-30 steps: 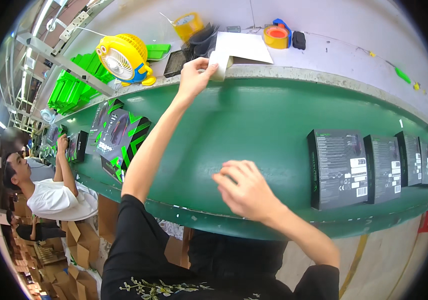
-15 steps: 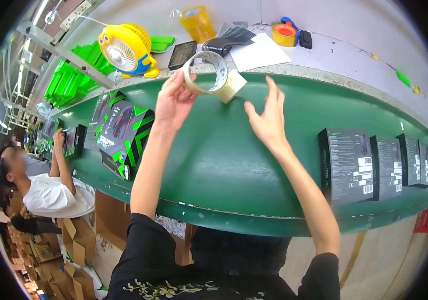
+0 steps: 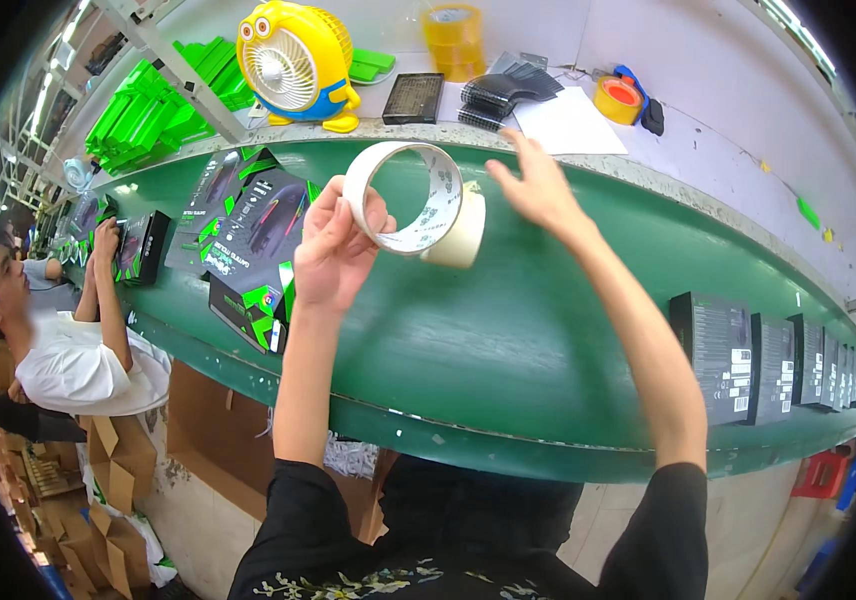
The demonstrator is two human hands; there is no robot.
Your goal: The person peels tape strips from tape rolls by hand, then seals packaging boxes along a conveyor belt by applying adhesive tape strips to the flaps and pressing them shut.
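Observation:
My left hand (image 3: 338, 245) grips a wide roll of clear tape (image 3: 441, 203) by its left rim, holding it up above the green bench. A loose pale flap of tape (image 3: 463, 238) hangs from the roll's right side. My right hand (image 3: 543, 185) is empty, its thumb and fingers apart, just right of the roll. Its fingertips are over the bench's far edge, close to a stack of dark strips (image 3: 508, 88) and a white sheet (image 3: 573, 122).
Black and green boxes (image 3: 263, 225) lie at left; a row of dark boxes (image 3: 718, 350) stands at right. A yellow fan (image 3: 298, 65), yellow tape rolls (image 3: 455, 45) and an orange-cored roll (image 3: 618, 98) sit behind. A co-worker (image 3: 78, 350) handles a box at far left.
The view has shifted. My right hand has moved toward the dark strips at the far edge. The roll in my left hand is turned, its loose flap now hanging lower.

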